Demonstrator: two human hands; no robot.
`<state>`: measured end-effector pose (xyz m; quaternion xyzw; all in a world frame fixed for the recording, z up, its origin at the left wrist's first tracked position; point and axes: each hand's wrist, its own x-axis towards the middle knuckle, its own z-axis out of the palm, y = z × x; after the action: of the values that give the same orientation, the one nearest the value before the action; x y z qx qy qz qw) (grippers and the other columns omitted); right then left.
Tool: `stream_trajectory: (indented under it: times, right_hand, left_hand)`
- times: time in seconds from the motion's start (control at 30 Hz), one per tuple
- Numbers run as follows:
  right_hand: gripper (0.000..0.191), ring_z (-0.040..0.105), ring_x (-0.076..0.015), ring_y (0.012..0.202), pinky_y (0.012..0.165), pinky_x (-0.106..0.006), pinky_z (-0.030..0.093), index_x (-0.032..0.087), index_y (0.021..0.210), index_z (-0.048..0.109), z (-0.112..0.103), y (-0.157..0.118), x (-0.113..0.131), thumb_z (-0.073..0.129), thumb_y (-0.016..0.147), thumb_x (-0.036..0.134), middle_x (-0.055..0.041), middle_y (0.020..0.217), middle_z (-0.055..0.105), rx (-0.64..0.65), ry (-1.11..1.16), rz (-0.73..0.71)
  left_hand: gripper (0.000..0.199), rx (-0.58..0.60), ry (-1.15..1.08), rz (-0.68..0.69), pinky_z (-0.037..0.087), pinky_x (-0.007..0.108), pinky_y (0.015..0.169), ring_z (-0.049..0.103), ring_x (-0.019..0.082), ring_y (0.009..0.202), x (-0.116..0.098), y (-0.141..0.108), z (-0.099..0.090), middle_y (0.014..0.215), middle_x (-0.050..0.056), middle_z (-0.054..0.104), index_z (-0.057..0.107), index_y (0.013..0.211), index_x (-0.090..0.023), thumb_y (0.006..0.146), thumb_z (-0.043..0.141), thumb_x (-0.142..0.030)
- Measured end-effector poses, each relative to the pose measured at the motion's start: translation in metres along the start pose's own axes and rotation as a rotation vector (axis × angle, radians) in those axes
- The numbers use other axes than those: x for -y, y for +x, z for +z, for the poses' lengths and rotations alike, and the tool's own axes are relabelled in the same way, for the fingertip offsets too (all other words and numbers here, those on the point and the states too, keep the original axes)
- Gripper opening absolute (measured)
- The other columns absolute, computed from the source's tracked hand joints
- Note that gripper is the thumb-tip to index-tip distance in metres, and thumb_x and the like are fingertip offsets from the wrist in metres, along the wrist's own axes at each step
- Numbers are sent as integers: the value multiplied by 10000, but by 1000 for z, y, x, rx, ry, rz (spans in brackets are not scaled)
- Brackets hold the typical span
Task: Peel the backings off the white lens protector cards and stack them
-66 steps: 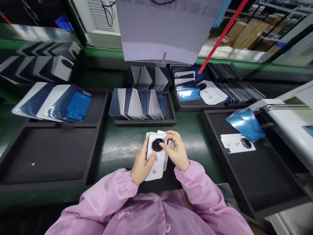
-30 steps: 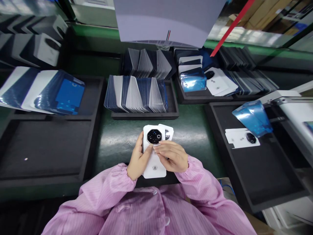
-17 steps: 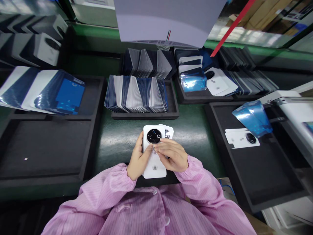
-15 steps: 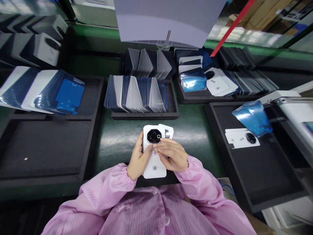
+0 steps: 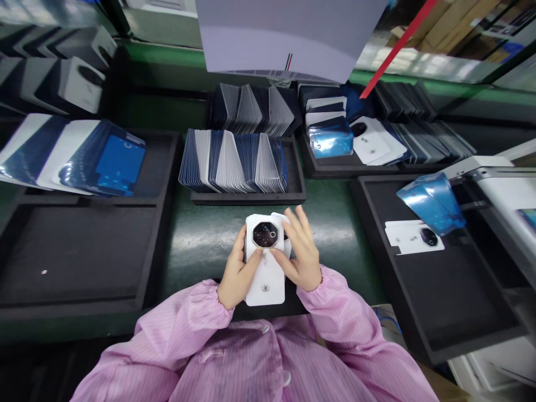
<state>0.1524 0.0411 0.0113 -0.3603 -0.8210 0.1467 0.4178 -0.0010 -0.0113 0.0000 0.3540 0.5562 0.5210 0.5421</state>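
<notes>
My left hand [image 5: 238,273] grips a white phone back cover [image 5: 265,273] by its left edge, the thumb lying on its face below the black octagonal camera window [image 5: 265,234]. The cover lies upright in front of me, camera end away from my body. Over its right side is my right hand [image 5: 302,254], with the fingers raised and spread. The right thumb tip is at the lower edge of the camera window; whether it presses there I cannot tell. Part of a second white cover [image 5: 276,215] shows behind the first, mostly hidden by the right hand.
A black tray [image 5: 251,198] of upright blue and white covers stands ahead. At left, a larger black tray [image 5: 79,251] holds fanned covers [image 5: 75,153]. At right, another tray [image 5: 456,301] holds white covers [image 5: 406,237] and blue film-faced sheets [image 5: 433,201]. A large white sheet [image 5: 288,33] hangs above.
My right hand's fingers have lifted from the camera window and spread apart, up and to the right. The left hand and the cover have stayed in place.
</notes>
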Motion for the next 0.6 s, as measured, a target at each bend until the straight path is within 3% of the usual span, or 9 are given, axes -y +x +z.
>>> stream_trajectory:
  times: [0.07, 0.1, 0.23, 0.3, 0.4, 0.47, 0.53, 0.6]
  right_hand:
    - [787, 135, -360, 1475, 1124, -672, 252, 249, 1485, 245, -2, 1, -1, 668, 825, 317, -128, 1575, 239, 52, 33, 138]
    - [787, 138, -356, 1476, 1134, -659, 247, 248, 1486, 238, -2, 1, -1, 663, 830, 331, -129, 1586, 204, 73, 65, 192]
    - [542, 374, -315, 1393, 1134, -555, 342, 233, 1319, 487, 1, 0, -1, 680, 815, 283, -140, 1442, 454, 42, 240, 324]
    - [483, 508, -289, 1282, 1080, -501, 431, 231, 1244, 530, 0, 1, -6, 697, 792, 264, -126, 1330, 547, -99, 329, 384]
    - [444, 642, -234, 1058, 958, -453, 527, 241, 1214, 501, -14, 4, -26, 660, 800, 243, -77, 1160, 619, -536, 371, 468]
    - [399, 651, -219, 1019, 941, -460, 527, 237, 1194, 491, -30, 7, -44, 611, 814, 225, -54, 1101, 627, -817, 338, 480]
    - [392, 641, -218, 1036, 947, -461, 515, 225, 1178, 501, -44, 10, -60, 604, 800, 208, -52, 1100, 624, -920, 309, 488]
    - [423, 648, -208, 997, 917, -426, 528, 213, 1166, 520, -48, 9, -68, 648, 763, 201, -53, 1079, 632, -805, 303, 527]
  left_hand:
    - [644, 13, -19, -27, 384, 399, 1099, 429, 272, 1359, 0, 0, 0, 1509, 104, 408, 345, 1436, -234, 857, 600, -357]
    - [658, 25, -34, -40, 400, 398, 1086, 442, 274, 1348, 0, -1, 1, 1508, 107, 408, 338, 1439, -235, 852, 605, -370]
    - [686, 86, -101, -73, 466, 402, 1011, 515, 286, 1275, 1, -3, 1, 1484, 123, 434, 342, 1440, -232, 841, 605, -437]
    - [683, 94, -110, -82, 452, 409, 1024, 516, 287, 1271, 1, -4, 1, 1465, 123, 459, 355, 1435, -226, 839, 606, -443]
    - [668, 65, -111, -92, 417, 408, 1058, 491, 278, 1296, 1, -3, 0, 1456, 114, 472, 357, 1431, -226, 842, 611, -413]
    - [649, 35, -122, -80, 423, 402, 1054, 498, 271, 1290, 0, -1, 0, 1447, 107, 485, 366, 1418, -233, 841, 615, -395]
    - [643, 10, -148, -63, 458, 397, 1015, 537, 267, 1249, -1, 0, 0, 1423, 106, 512, 366, 1411, -241, 839, 615, -396]
    - [644, -5, -163, -45, 487, 390, 977, 562, 264, 1219, -3, 1, -1, 1408, 106, 526, 359, 1410, -247, 840, 609, -409]
